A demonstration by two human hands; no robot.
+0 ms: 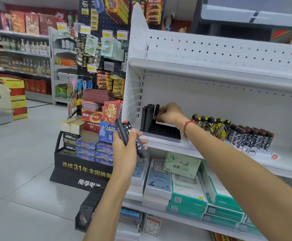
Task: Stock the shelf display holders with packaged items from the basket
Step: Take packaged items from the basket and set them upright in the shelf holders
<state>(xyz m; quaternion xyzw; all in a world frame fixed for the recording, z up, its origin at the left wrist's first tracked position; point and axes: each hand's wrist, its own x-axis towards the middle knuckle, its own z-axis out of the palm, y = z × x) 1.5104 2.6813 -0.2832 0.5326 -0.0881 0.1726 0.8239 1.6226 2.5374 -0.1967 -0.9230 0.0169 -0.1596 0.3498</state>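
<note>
A black gridded display holder (166, 132) sits at the left end of the white middle shelf (185, 146). Several black lighters (147, 115) stand upright in its left rows. My right hand (170, 113) pinches one more black lighter (157, 109) right beside them, over the holder. In front of the shelf edge my left hand (126, 148) grips a small bundle of black lighters (130, 136), one with a red top. The basket is not in view.
To the right on the same shelf lie rows of patterned lighters (232, 132). Boxed goods (181, 181) fill the shelf below. A black battery stand (86, 153) is on the floor to the left, with a black tray (88, 209) leaning near it.
</note>
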